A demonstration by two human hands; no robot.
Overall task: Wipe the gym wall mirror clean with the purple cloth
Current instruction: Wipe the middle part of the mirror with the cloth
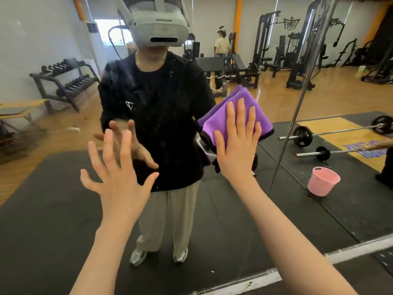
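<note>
Both forearms reach up from the bottom edge toward the mirror [63,103]. Left hand [119,179] is spread wide, fingers [110,145] straight and fanned out, holding nothing; can't tell if the tips actually touch the glass. Right hand [238,145] is flat with straight fingers, pressing the folded purple cloth [229,101] against the mirror at about chest height of the reflection (cloth pokes out above and to both sides of the hand). Glass around the reflected black shirt looks speckled. Reflected behind: a pink bucket [322,180] on the black floor mat, a barbell [340,130], and a dumbbell rack [63,81].
</note>
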